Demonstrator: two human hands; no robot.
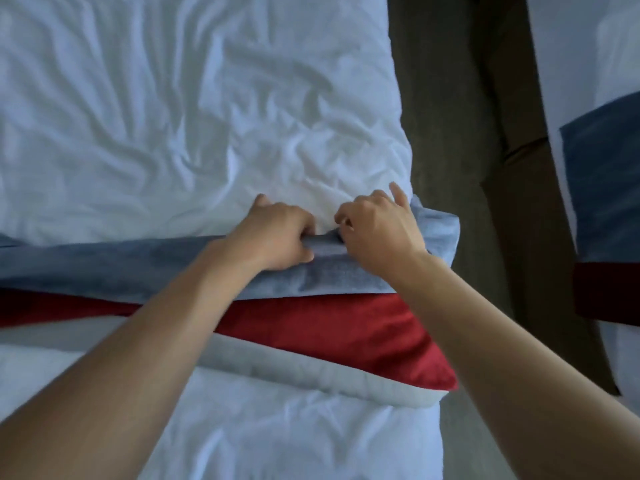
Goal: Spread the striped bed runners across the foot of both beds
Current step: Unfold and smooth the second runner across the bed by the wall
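Near bed [173, 98], white and creased, bore a striped runner [121, 268] of blue, red and grey bands across it. A second runner [602, 209] lay on the neighbouring bed. Left hand [277, 233] and right hand [377, 230] each gripped the blue band's far edge.

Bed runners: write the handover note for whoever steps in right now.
Left hand: fingers curled on the far blue edge of the near bed's striped runner.
Right hand: grips the same edge close beside it, near the bed's right side.
Near runner: lies across the white duvet, blue and red bands showing, right end bunched and folded at the corner.
Second bed's runner: already laid across that bed, only partly in view.
Left to do: pull the near runner's right end flat and square it up; check the second runner.
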